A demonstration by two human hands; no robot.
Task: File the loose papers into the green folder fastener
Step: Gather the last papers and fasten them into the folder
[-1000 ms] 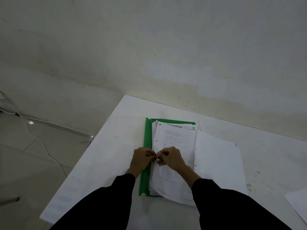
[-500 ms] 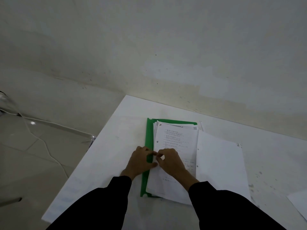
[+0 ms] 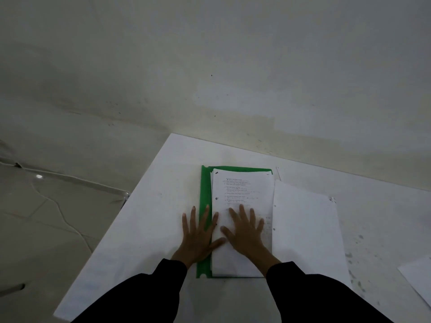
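The green folder (image 3: pixel 205 190) looks like smooth plastic, pretty flat in colour. The paper stack (image 3: pixel 242 190) on it is plain matt printer paper. The white table (image 3: pixel 151 217) is matt and speckled with grime. The painted wall (image 3: pixel 210 66) is patchy, the floor (image 3: pixel 46 217) is glossy tile, and the sleeves (image 3: pixel 151 290) are dull black cloth.

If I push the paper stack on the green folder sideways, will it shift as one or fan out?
Probably fans: the paper stack shows staggered top-left edges. Likely floppy if lifted by one corner; the sheets look thin. The right hand lies flat on it, the left hand across its edge, perhaps steadying it.
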